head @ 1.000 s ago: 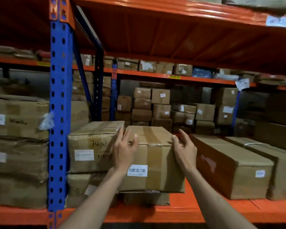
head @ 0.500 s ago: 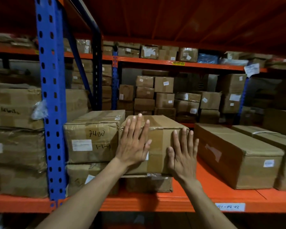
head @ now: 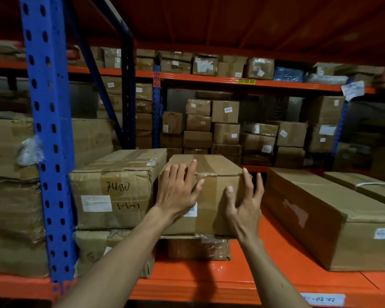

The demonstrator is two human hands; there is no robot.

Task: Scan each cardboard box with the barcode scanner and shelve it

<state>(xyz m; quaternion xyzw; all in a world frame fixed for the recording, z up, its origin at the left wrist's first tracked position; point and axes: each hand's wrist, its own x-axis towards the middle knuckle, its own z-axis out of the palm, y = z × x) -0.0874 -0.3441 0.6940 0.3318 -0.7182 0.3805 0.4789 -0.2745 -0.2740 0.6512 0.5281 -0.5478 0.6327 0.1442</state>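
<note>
A taped brown cardboard box [head: 213, 174] sits on the orange shelf [head: 209, 278], on top of a smaller plastic-wrapped box [head: 198, 248]. A white barcode label on its front is partly hidden. My left hand [head: 178, 192] lies flat against the box's front, fingers straight and spread. My right hand [head: 245, 205] is at the front right corner, fingers spread and slightly bent, thumb against the front face. No barcode scanner is in view.
A box marked "7490" [head: 113, 190] stands touching the left side, stacked on another. A blue upright [head: 49, 141] rises at the left. Long boxes [head: 327, 216] lie to the right with a gap of bare shelf between. More boxes fill the racks behind.
The box has slid further back onto the shelf. My hands went from gripping its sides to pressing flat on its front; now my right hand loosens at the corner.
</note>
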